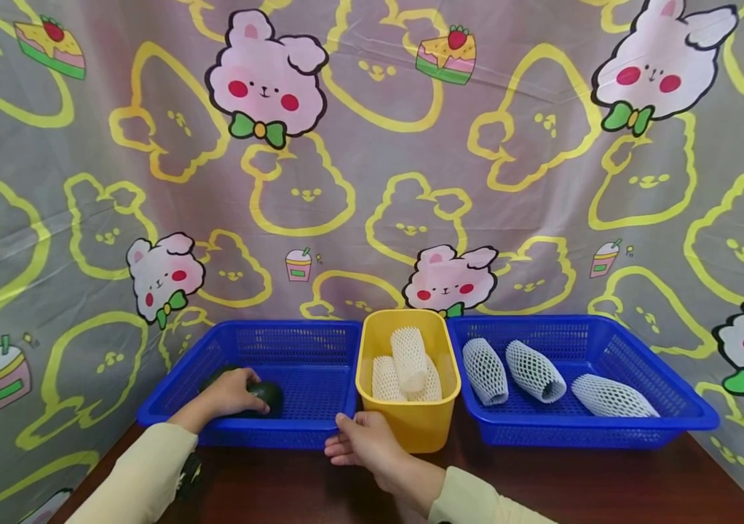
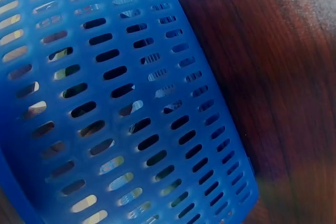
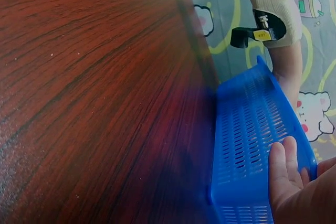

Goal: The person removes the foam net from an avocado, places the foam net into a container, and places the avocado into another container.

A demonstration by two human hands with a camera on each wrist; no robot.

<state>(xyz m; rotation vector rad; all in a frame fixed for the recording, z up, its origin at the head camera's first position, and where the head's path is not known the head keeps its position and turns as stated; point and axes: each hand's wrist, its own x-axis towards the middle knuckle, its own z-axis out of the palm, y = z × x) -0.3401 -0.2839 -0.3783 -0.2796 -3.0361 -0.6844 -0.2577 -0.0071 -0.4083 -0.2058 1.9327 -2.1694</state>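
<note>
My left hand (image 1: 233, 391) reaches over the front rim into the left blue basket (image 1: 309, 434). Its fingers and thumb grip a dark green, rounded avocado (image 1: 268, 395). Behind that hand, another dark green piece (image 1: 218, 375) is partly hidden. At the basket's front right corner, my right hand (image 1: 368, 444) holds the rim, thumb above and fingers along the outer wall. The right wrist view shows these fingers (image 3: 283, 163) fairly straight against the slotted blue side. Only the basket's outer wall (image 2: 121, 98) and table fill the left wrist view; the left hand is hidden there.
A yellow bin (image 1: 411, 422) with several white foam net sleeves (image 1: 408, 360) stands between the baskets. The right blue basket (image 1: 582, 435) holds three net-wrapped green pieces (image 1: 536, 371). Everything stands on a dark wooden table (image 1: 542, 473), with a patterned curtain (image 1: 372, 160) behind.
</note>
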